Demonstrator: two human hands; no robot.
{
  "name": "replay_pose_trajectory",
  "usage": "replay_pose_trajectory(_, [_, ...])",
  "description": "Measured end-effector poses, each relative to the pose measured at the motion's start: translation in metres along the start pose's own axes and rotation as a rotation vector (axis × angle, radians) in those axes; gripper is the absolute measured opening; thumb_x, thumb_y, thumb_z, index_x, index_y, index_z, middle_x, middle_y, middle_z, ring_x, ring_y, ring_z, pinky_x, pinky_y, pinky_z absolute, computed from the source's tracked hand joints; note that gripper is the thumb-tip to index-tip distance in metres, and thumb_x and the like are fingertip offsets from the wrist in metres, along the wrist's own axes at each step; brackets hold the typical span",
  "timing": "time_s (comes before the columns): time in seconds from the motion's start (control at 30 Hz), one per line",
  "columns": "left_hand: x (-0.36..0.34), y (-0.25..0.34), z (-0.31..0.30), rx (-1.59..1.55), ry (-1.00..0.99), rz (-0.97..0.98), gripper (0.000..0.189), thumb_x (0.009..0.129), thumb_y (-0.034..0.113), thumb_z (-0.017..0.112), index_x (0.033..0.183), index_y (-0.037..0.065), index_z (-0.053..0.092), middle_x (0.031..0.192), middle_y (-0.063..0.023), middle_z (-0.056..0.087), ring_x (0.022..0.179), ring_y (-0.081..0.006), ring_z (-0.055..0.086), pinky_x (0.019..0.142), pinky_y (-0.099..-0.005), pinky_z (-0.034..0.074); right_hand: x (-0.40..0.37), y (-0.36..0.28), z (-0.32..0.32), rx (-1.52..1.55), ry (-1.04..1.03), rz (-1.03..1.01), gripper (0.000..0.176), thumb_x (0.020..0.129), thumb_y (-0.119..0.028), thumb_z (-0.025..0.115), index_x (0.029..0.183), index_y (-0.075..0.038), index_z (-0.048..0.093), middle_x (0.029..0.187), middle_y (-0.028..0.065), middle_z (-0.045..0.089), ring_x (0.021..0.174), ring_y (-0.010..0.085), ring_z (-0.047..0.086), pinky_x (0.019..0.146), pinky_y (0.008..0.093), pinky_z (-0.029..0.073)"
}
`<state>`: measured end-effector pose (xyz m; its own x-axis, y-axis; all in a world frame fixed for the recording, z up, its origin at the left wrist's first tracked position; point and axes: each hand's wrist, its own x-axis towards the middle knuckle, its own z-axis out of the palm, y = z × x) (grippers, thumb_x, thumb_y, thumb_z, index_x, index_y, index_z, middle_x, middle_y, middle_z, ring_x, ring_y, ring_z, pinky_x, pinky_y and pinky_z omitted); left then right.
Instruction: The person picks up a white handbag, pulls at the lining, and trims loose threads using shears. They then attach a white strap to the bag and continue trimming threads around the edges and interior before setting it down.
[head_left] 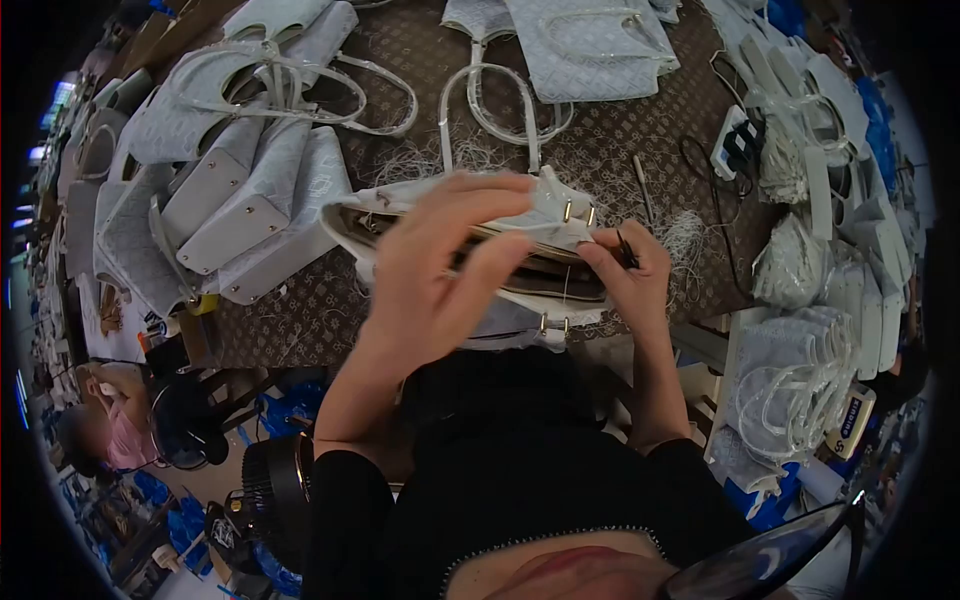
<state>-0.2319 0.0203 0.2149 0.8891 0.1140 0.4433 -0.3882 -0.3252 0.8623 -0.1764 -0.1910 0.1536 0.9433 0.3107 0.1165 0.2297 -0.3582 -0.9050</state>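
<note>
A white handbag (555, 215) lies with its mouth facing me, its dark brown lining and zipper (540, 262) showing. Over its left part hovers my left hand (435, 275), slightly blurred, thumb and fingers apart and holding nothing I can see. My right hand (635, 275) is closed at the bag's right end, thumb and fingertip against the rim. A thin black tool (627, 250) is held between its fingers; its kind is not clear. A fine pale thread (567, 280) hangs across the opening. The bag's looped handle (490, 105) stretches away over the table.
White handbags (255, 215) are piled at the left, with another bag (595, 50) at the back. Thread scraps (685, 240) and a slim metal tool (642, 188) lie on the brown patterned table (620, 130). More bags (790, 370) stand at right. A fan (275, 490) is below left.
</note>
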Motion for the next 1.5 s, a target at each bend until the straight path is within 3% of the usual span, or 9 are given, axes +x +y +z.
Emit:
replay_pose_trajectory(0.07, [-0.001, 0.009, -0.057, 0.486, 0.094, 0.066, 0.029, 0.081, 0.018, 0.061, 0.105, 0.001, 0.060, 0.104, -0.0124, 0.062, 0.098, -0.0262, 0.058, 0.091, -0.0344, 0.039, 0.000, 0.005, -0.002, 0.026, -0.020, -0.030, 0.018, 0.071, -0.013, 0.074, 0.082, -0.001, 0.066, 0.063, 0.0011, 0.049, 0.057, 0.0088, 0.044, 0.051, 0.0228, 0.033])
replay_pose_trajectory(0.27, [-0.014, -0.068, -0.105, 0.096, -0.326, -0.523, 0.037, 0.085, 0.027, 0.058, 0.110, 0.000, 0.059, 0.099, -0.0119, 0.062, 0.092, -0.0181, 0.058, 0.082, -0.0289, 0.044, 0.005, 0.017, 0.000, 0.098, -0.024, -0.051, 0.017, 0.070, -0.012, 0.074, 0.079, 0.000, 0.065, 0.061, -0.0018, 0.042, 0.056, 0.0062, 0.037, 0.050, 0.0222, 0.029])
replay_pose_trajectory(0.47, [0.011, -0.064, -0.087, 0.322, -0.346, -0.361, 0.030, 0.091, 0.025, 0.048, 0.084, -0.002, 0.058, 0.064, 0.0017, 0.046, 0.061, -0.0066, 0.039, 0.054, -0.0249, 0.034, 0.014, 0.014, -0.008, 0.088, 0.047, 0.060, 0.017, 0.073, -0.012, 0.073, 0.080, 0.001, 0.064, 0.062, -0.0026, 0.046, 0.058, 0.0042, 0.040, 0.052, 0.0206, 0.031])
replay_pose_trajectory(0.73, [0.019, -0.037, -0.051, 0.060, -0.243, -0.549, 0.036, 0.088, 0.031, 0.049, 0.073, -0.001, 0.054, 0.059, 0.0005, 0.044, 0.057, -0.0062, 0.037, 0.052, -0.0240, 0.032, 0.036, -0.022, -0.053, -0.022, 0.376, -0.164, 0.018, 0.085, -0.011, 0.060, 0.100, -0.001, 0.058, 0.079, -0.0033, 0.053, 0.063, 0.0025, 0.043, 0.055, 0.0160, 0.034])
replay_pose_trajectory(0.93, [-0.004, -0.031, -0.036, -0.296, -0.185, -0.786, 0.031, 0.089, 0.030, 0.046, 0.080, 0.001, 0.056, 0.066, 0.0035, 0.048, 0.061, -0.0045, 0.040, 0.056, -0.0212, 0.033, -0.004, -0.062, -0.060, 0.664, -0.102, -0.338, 0.018, 0.092, -0.014, 0.044, 0.103, 0.000, 0.044, 0.072, 0.0011, 0.044, 0.055, 0.0048, 0.034, 0.048, 0.0191, 0.028])
replay_pose_trajectory(1.03, [-0.015, -0.033, -0.033, -0.370, -0.071, -0.823, 0.031, 0.090, 0.029, 0.044, 0.083, 0.002, 0.055, 0.071, 0.0030, 0.049, 0.063, -0.0048, 0.041, 0.058, -0.0201, 0.033, -0.020, -0.076, -0.017, 0.457, -0.078, 0.066, 0.010, 0.089, -0.012, 0.049, 0.090, -0.002, 0.049, 0.072, 0.0018, 0.047, 0.058, 0.0074, 0.039, 0.052, 0.0206, 0.033])
replay_pose_trajectory(1.13, [-0.026, -0.037, -0.032, -0.266, -0.027, -0.747, 0.033, 0.091, 0.031, 0.043, 0.085, 0.001, 0.056, 0.075, 0.0018, 0.051, 0.067, -0.0048, 0.043, 0.061, -0.0195, 0.034, -0.009, -0.052, 0.005, 0.193, -0.241, -0.177, 0.012, 0.087, -0.012, 0.054, 0.082, -0.001, 0.052, 0.072, 0.0034, 0.050, 0.061, 0.0074, 0.042, 0.056, 0.0215, 0.036])
replay_pose_trajectory(1.37, [-0.030, -0.032, -0.026, -0.490, -0.114, -0.698, 0.037, 0.094, 0.031, 0.040, 0.100, -0.002, 0.057, 0.084, -0.0007, 0.056, 0.078, -0.0057, 0.048, 0.070, -0.0203, 0.039, -0.010, -0.059, 0.039, 0.391, -0.351, 0.157, 0.016, 0.083, -0.015, 0.062, 0.085, -0.001, 0.056, 0.068, 0.0036, 0.053, 0.063, 0.0087, 0.049, 0.056, 0.0238, 0.040])
replay_pose_trajectory(1.5, [-0.035, -0.034, -0.020, -0.509, -0.104, -0.665, 0.038, 0.094, 0.030, 0.039, 0.105, -0.003, 0.056, 0.086, -0.0014, 0.057, 0.080, -0.0056, 0.048, 0.072, -0.0204, 0.039, -0.007, -0.048, 0.043, 0.252, -0.285, -0.064, 0.015, 0.081, -0.015, 0.064, 0.082, -0.001, 0.057, 0.068, 0.0045, 0.053, 0.060, 0.0097, 0.049, 0.054, 0.0237, 0.039])
